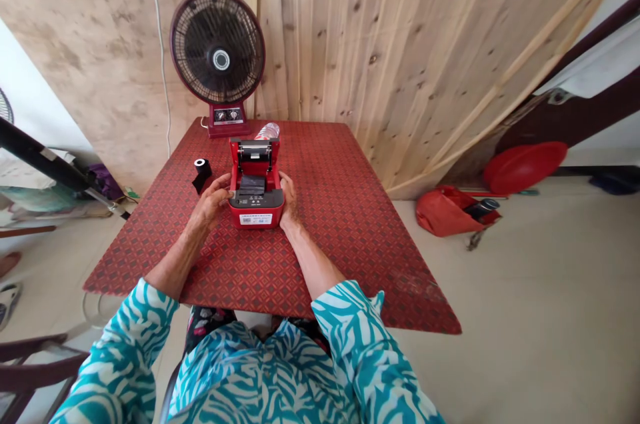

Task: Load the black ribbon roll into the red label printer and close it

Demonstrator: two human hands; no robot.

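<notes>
A red thermal label printer (pixel 255 187) stands on the table with its lid raised upright, showing a black roller and an inner compartment. My left hand (pixel 210 202) grips the printer's front left side, with fingertips at the black control panel. My right hand (pixel 289 199) clasps its right side. Just left of the printer, a black ribbon roll with a white core (pixel 203 169) stands on a loose black strip, close to my left hand. A clear plastic bottle (pixel 267 131) lies behind the raised lid, partly hidden by it.
The table has a red patterned cover (pixel 345 224). A maroon electric fan (pixel 217 47) stands at its far edge against a wooden plank wall (pixel 380 37). A red bag (pixel 447 211) and a red plastic lid (pixel 524 167) lie on the floor at right.
</notes>
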